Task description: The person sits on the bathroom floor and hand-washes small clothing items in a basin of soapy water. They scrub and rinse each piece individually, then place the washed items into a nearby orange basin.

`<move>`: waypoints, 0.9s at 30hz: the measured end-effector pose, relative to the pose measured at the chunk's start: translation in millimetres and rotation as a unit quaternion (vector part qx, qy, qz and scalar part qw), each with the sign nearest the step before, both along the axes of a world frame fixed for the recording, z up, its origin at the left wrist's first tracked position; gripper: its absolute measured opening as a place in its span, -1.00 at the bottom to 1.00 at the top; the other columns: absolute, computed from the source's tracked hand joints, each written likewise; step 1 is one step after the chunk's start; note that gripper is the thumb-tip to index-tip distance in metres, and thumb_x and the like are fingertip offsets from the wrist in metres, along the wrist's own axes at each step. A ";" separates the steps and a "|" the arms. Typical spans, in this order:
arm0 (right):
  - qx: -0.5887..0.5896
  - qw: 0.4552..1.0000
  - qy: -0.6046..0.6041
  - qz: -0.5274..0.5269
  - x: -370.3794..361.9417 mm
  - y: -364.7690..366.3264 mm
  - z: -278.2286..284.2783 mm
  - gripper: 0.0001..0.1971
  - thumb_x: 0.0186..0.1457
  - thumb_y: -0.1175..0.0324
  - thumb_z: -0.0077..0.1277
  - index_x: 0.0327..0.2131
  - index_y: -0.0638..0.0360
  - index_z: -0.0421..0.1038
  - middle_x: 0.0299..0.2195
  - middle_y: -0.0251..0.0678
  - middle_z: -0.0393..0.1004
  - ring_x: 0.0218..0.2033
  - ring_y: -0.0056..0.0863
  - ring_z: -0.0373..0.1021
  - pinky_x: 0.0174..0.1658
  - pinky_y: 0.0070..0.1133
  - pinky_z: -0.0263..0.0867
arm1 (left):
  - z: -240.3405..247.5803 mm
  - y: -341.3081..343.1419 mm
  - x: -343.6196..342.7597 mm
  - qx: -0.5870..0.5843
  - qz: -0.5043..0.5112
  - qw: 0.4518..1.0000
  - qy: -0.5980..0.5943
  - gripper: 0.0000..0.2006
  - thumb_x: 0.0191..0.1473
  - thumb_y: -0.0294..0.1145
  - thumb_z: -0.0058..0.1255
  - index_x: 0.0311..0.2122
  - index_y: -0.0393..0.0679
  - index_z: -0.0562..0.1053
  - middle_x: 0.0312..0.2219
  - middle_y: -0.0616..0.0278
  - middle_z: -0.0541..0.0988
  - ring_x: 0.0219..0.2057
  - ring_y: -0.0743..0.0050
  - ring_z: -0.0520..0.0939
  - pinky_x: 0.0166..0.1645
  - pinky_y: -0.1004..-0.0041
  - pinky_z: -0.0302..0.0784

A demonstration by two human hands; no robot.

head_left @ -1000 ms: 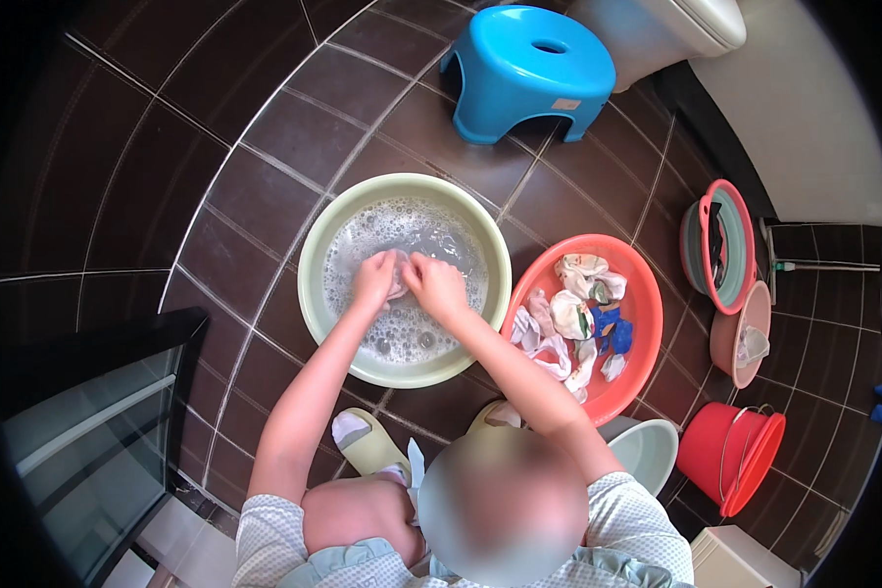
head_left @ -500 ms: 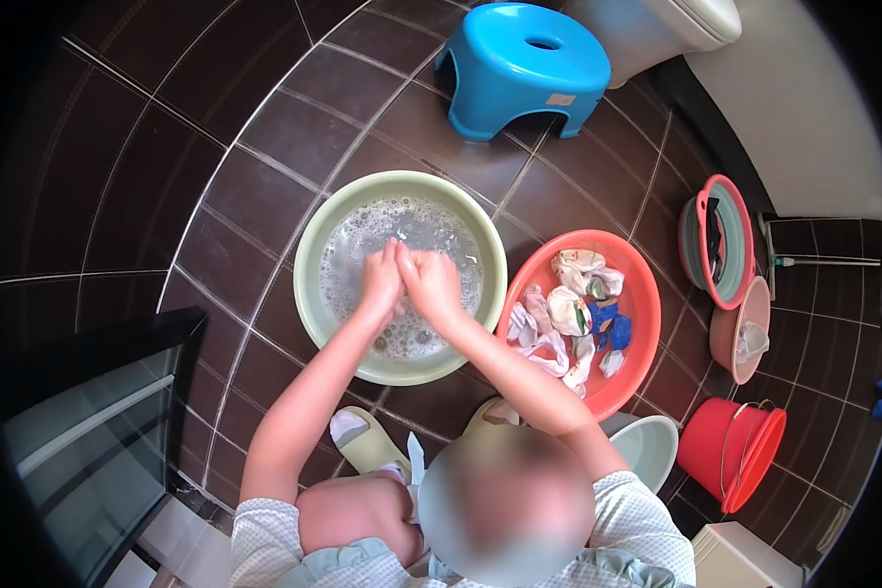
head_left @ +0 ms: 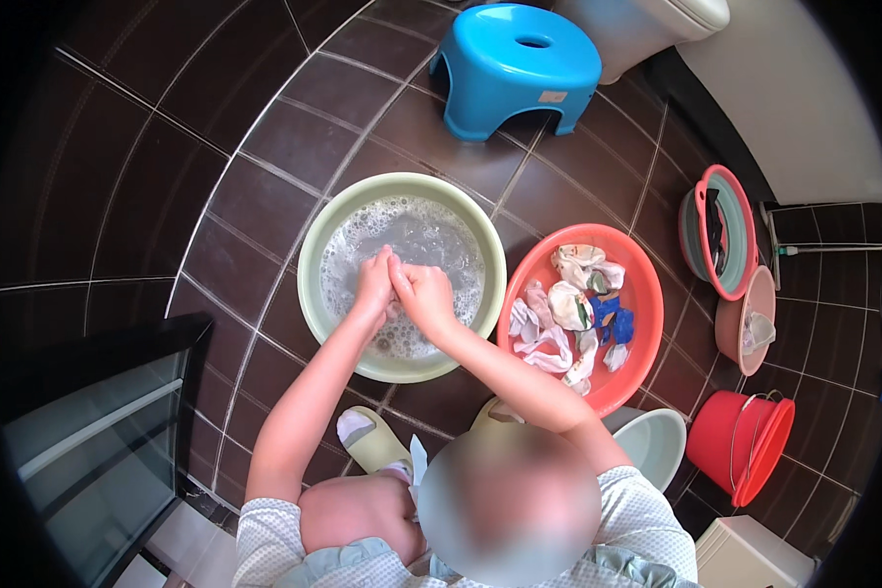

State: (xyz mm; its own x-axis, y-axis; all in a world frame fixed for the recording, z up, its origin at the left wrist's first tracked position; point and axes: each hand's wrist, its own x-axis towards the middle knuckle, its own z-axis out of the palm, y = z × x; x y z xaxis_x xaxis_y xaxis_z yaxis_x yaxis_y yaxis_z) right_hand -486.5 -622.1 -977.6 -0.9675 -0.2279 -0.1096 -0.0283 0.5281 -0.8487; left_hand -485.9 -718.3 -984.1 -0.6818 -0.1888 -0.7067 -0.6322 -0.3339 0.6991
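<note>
"Where's the soapy water (head_left: pixel 426 235) in relation to the fingers?"

"Below and around them, in the pale green basin (head_left: pixel 309 279). The left hand (head_left: pixel 373 286) and the right hand (head_left: pixel 425 292) meet over the near half of it, touching at the thumbs."

"Are the fingers gripping something?"

"They're curled inward on both hands, and most are tucked out of sight. A bit of something pale shows underneath, but I can't tell whether it's cloth or skin, so I can't say what they hold."

"And how does the water look?"

"Greyish and cloudy beyond the hands, with white froth toward the sides and bigger bubbles down by the wrists."

"What's in the other containers?"

"The orange-red basin (head_left: pixel 654 304), just right of the green one, holds crumpled white and pinkish cloth pieces (head_left: pixel 569 306), one with a printed pattern, plus a bright blue piece (head_left: pixel 620 325). Farther right, a pink-rimmed basin (head_left: pixel 740 225) holds something dark, and a pink tub (head_left: pixel 730 328) has a whitish, see-through cup (head_left: pixel 756 333) in it. Below those stands a red bucket (head_left: pixel 723 441); I can't make out its contents."
</note>
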 end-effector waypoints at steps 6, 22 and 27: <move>-0.072 0.996 0.006 -0.044 -37.6 20.8 -18.4 -0.54 0.06 0.08 -0.22 -0.69 0.26 0.36 -0.77 -0.14 0.28 -0.70 -0.28 0.30 -0.55 -0.46 0.17 | 6.9 11.6 6.0 0.009 -0.135 0.989 0.061 -0.61 0.11 -0.10 -0.30 -0.35 -0.25 0.42 -0.56 0.32 0.47 -0.56 0.65 0.45 -0.49 0.62 0.32; -0.142 0.969 -0.201 0.007 -49.3 43.3 -74.0 -0.74 -0.01 0.18 -0.02 -0.46 0.22 0.40 -0.65 -0.41 0.40 -0.61 -0.68 0.31 -0.55 -0.67 0.19 | -95.1 -62.0 10.9 -0.157 -0.182 0.962 0.131 -0.75 -0.01 -0.27 -0.08 -0.39 -0.28 0.42 -0.54 0.17 0.53 -0.52 0.52 0.53 -0.45 0.54 0.40; 0.188 0.979 0.047 0.069 -43.9 42.1 -74.9 -0.76 -0.10 0.20 0.03 -0.42 0.15 0.40 -0.64 -0.19 0.43 -0.57 -0.26 0.40 -0.46 -0.41 0.28 | -91.8 -45.3 11.7 -0.494 -0.283 0.814 0.116 -0.74 0.05 -0.28 -0.20 -0.36 -0.30 0.40 -0.55 0.00 0.51 -0.48 0.14 0.54 -0.35 0.36 0.42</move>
State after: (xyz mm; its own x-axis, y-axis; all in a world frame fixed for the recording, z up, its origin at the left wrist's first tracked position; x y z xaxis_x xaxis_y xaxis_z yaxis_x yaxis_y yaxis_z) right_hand -530.4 -580.0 -1052.5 -0.9404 -0.3172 -0.1225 -0.1896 0.7882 -0.5855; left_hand -474.2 -763.6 -1075.9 -0.9507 -0.1963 -0.2401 -0.3021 0.7616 0.5734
